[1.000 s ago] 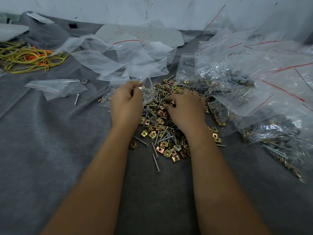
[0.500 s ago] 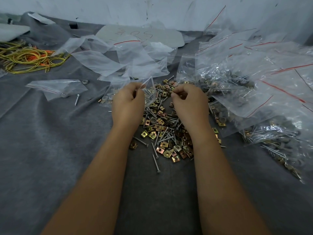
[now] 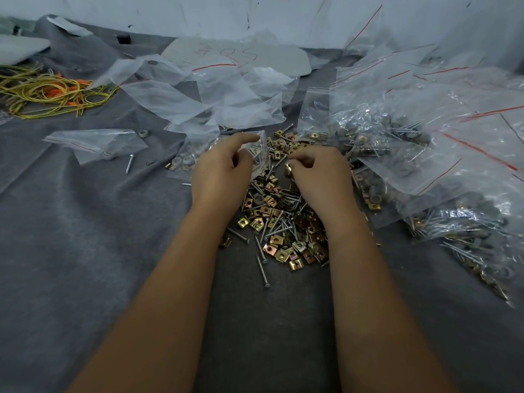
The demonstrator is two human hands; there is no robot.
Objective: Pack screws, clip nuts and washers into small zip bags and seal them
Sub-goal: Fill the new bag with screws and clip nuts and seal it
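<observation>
A loose pile of brass clip nuts and silver screws point(image 3: 279, 225) lies on the grey cloth point(image 3: 85, 228) in front of me. My left hand point(image 3: 219, 168) pinches a small clear zip bag point(image 3: 259, 153) upright by its mouth; several screws show inside it. My right hand point(image 3: 317, 173) hovers just right of the bag with fingertips pinched on a brass clip nut point(image 3: 289, 166). Grey washers point(image 3: 183, 160) lie in a bag just left of my left hand.
Filled zip bags point(image 3: 425, 154) are heaped at the right. Empty bags with red seal lines point(image 3: 209, 95) lie behind the pile, another bag point(image 3: 93, 143) at the left. Yellow and orange cords point(image 3: 48, 95) lie far left. A stray screw point(image 3: 129, 163) lies near the left bag.
My right hand lifted from the pile with a clip nut and moved up toward the bag mouth. My left hand kept holding the bag, tilting slightly.
</observation>
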